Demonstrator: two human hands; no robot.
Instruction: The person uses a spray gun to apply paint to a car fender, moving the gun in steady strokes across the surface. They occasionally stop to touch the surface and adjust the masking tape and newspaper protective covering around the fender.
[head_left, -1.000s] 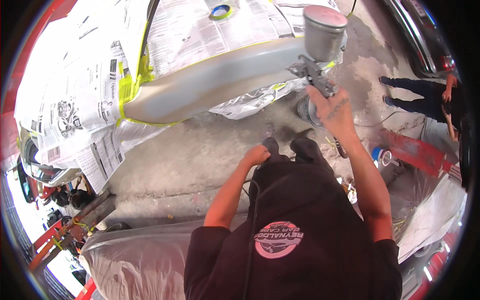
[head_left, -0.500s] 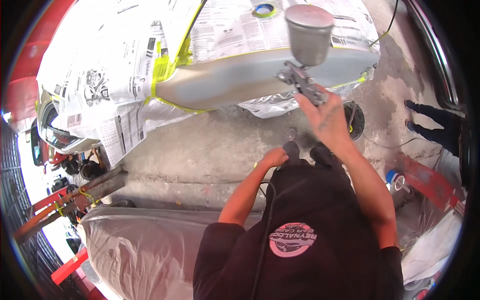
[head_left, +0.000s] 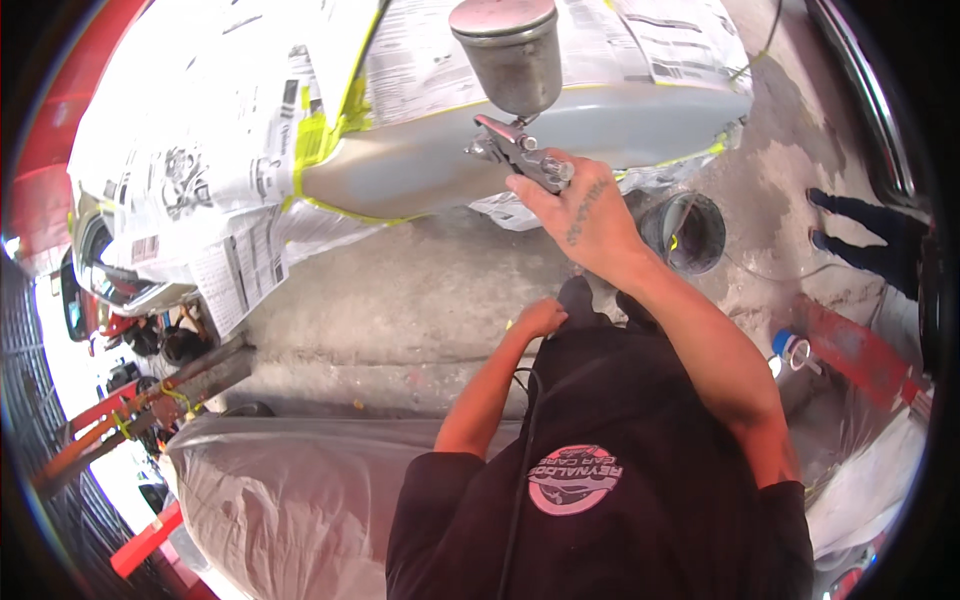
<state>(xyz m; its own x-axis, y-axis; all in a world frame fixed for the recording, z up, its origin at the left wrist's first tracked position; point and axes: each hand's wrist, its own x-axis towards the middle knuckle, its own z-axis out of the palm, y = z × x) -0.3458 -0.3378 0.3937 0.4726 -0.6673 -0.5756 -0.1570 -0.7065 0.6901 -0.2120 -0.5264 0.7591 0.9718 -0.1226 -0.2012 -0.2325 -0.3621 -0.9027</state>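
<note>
My right hand (head_left: 580,212) grips a metal spray gun (head_left: 520,150) with a round steel cup (head_left: 505,52) on top, held out in front of a grey car panel (head_left: 480,150). The panel is edged with yellow tape (head_left: 315,140) and masked with newspaper (head_left: 230,130) above and to the left. My left hand (head_left: 540,318) hangs low near my hip, fingers curled; whether it holds anything is hidden. A black hose (head_left: 522,480) runs down across my black shirt.
A dark round bucket (head_left: 685,230) stands on the concrete floor by the panel's right end. Another person's legs (head_left: 870,225) show at the right. A plastic-wrapped car part (head_left: 290,490) lies at lower left, with red stands (head_left: 110,430) beside it and a red tool (head_left: 850,350) at right.
The spray gun in my right hand has travelled left along the grey panel, and the view has shifted so the panel sits further right. My left hand has stayed low by my hip.
</note>
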